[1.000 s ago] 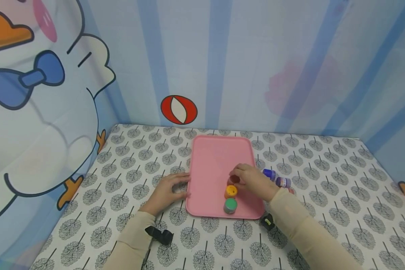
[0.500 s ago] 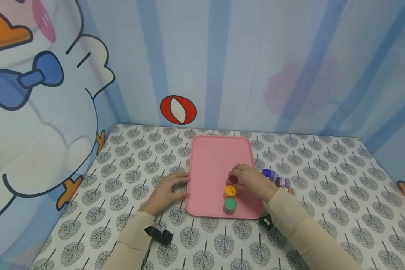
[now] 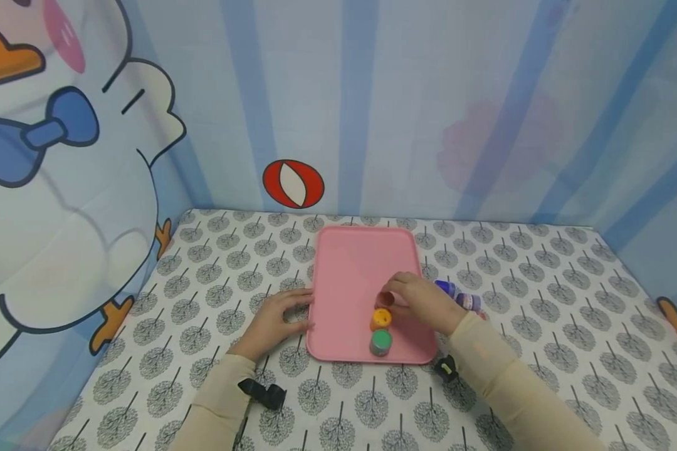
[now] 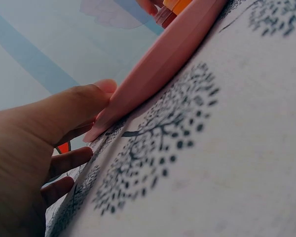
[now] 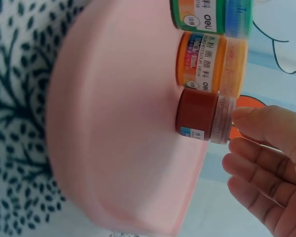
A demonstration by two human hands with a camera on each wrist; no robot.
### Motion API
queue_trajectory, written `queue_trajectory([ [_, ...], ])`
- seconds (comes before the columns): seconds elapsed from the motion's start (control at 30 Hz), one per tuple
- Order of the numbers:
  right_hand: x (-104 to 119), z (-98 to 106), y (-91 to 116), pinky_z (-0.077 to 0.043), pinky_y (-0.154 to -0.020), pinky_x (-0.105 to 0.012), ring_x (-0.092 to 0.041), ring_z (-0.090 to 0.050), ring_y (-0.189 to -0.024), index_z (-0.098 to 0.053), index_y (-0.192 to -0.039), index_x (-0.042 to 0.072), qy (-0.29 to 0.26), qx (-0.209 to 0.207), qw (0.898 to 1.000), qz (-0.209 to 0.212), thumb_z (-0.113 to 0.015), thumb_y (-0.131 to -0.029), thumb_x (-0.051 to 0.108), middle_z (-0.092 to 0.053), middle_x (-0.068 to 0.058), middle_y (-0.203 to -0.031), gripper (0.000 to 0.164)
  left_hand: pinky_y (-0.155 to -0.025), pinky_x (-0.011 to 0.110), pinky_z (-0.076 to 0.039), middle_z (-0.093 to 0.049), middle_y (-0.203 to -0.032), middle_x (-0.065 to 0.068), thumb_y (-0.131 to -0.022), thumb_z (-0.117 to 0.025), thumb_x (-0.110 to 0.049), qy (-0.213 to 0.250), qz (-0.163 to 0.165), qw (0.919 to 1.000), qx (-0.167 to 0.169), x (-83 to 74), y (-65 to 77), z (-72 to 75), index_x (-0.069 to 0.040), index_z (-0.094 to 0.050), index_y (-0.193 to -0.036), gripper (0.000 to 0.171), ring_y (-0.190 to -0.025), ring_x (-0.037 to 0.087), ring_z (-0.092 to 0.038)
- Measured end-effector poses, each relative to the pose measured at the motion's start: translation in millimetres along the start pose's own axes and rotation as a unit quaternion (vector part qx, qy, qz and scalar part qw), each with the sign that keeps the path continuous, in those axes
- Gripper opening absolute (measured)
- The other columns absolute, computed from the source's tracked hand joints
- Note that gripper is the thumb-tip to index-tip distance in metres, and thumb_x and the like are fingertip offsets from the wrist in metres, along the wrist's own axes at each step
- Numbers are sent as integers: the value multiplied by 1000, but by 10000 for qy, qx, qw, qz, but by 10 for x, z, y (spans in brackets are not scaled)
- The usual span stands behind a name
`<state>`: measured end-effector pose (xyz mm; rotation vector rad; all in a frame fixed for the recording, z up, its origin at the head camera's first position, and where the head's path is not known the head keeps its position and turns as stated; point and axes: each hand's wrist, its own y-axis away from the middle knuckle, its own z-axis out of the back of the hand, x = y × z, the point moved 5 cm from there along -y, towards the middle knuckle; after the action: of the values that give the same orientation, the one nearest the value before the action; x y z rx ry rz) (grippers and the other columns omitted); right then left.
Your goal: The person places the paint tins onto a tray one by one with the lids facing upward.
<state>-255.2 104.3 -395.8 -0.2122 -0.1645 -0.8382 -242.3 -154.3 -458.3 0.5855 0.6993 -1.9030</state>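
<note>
My right hand [image 3: 420, 300] pinches the clear lid of a small reddish-brown gouache paint jar [image 5: 197, 114] with thumb and fingertips; the jar stands upright on a pink tray [image 3: 363, 257]. Right beside it stands a yellow-orange paint jar [image 3: 380, 319], and nearest the person a green paint jar [image 3: 380, 342], so the three form a row. In the right wrist view, the yellow-orange jar [image 5: 202, 61] is between the other two. At the tray's left edge is my left hand [image 3: 271, 322], fingers relaxed. Its thumb [image 4: 106, 86] touches the tray's rim [image 4: 153, 69] in the left wrist view.
To the right of the tray, a blue paint jar [image 3: 445, 287] and a purple paint jar [image 3: 468, 302] lie on the tree-patterned tablecloth [image 3: 519, 351]. A reddish thing [image 3: 482, 315] is partly hidden by the right wrist. A patterned curtain [image 3: 395, 113] hangs behind the table.
The head view has shifted slightly, so everything sits a little further left. Both hands stay at the same places, the right at the brown jar and the left at the tray's edge.
</note>
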Motion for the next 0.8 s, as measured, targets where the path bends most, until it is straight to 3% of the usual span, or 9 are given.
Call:
queue_trajectory([
  [0.4,-50,124,91,-54,-96,-39,-24,-63,-108,-65,-115,5,269,-42,9991,-331,-74,-83,17,-67,-8,-114,36,-115,54,-32,-54,-142,2,-78,-78,-30,17,-18,10000,-8,-1,-5,-4,-15,-63,-126,52,-134,29,-47],
  [0.8,-135,194,227,-55,-94,-41,-26,-63,-107,-66,-113,6,317,-38,9969,-723,-76,-80,13,-67,-10,-113,36,-115,54,-31,-54,-142,4,-78,-78,-28,-34,-61,10000,-16,-22,-3,5,-13,-63,-126,52,-134,30,-47],
])
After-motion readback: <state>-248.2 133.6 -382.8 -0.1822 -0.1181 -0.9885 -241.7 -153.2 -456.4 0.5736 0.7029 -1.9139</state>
